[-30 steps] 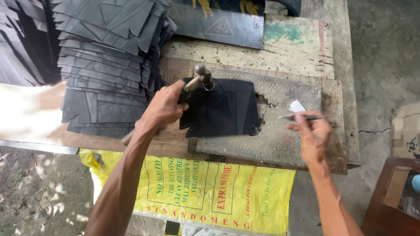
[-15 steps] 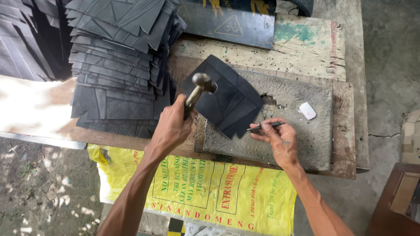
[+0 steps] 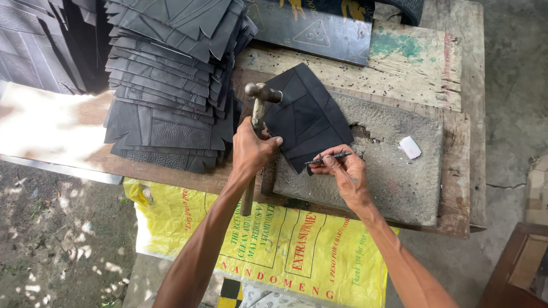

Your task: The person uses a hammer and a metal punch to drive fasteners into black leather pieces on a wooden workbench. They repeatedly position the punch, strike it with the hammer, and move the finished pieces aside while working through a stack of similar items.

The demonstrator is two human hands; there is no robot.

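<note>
Wooden bench (image 3: pixel 399 57): worn planks, a patch of green paint at its 1 o'clock corner. A yellow sack (image 3: pixel 285 251) hangs off the near edge.

Stack of dark sheets (image 3: pixel 165 85): tall pile of cut, notched pieces at 10 o'clock on the bench, well apart from both hands. Judged as the bulk pile; whether these are finished or waiting cannot be told.

Stone slab (image 3: pixel 394 171): grey, rough, lying on the bench at centre right. A small white chip (image 3: pixel 410 147) rests on it at 3 o'clock from the hands.

Dark sheet (image 3: pixel 305 117): a single cut piece lying flat, its near corner on the slab's left end. This is the piece in work. No holes or marks can be made out on it, so progress on it looks early, but the surface is too dark to be sure.

Left hand (image 3: pixel 251 149): closed around the wooden handle of a hammer (image 3: pixel 260 105), head raised at 12 o'clock from the fist, over the sheet's left edge and not striking.

Right hand (image 3: pixel 342 170): fingers pinched on a thin metal punch (image 3: pixel 328 158), held nearly flat, its tip at 9 o'clock on the sheet's near corner. The sheet lies at 11 o'clock from this hand, touching the tool.
</note>
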